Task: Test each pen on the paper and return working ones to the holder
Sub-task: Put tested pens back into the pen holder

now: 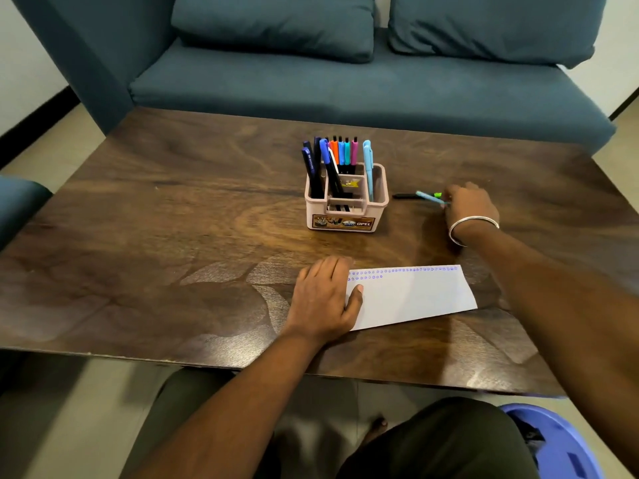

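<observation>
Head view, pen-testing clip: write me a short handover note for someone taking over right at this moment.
Left hand lies flat on the paper, pinning its left end.
Right hand grips a light blue pen right of the holder; a black-and-green pen lies on the table beside it.
Done: rows of blue test marks along the paper's top edge; many pens stand in the holder.
Left: the held pen and the loose one.

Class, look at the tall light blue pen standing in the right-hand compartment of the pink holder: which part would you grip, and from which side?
Grip the light blue pen by its capped upper end, coming from above. It stands nearly upright, its top clear of the pink plastic holder rim; the lower barrel sits behind the wall. Its right side looks free of neighbouring pens.
</observation>
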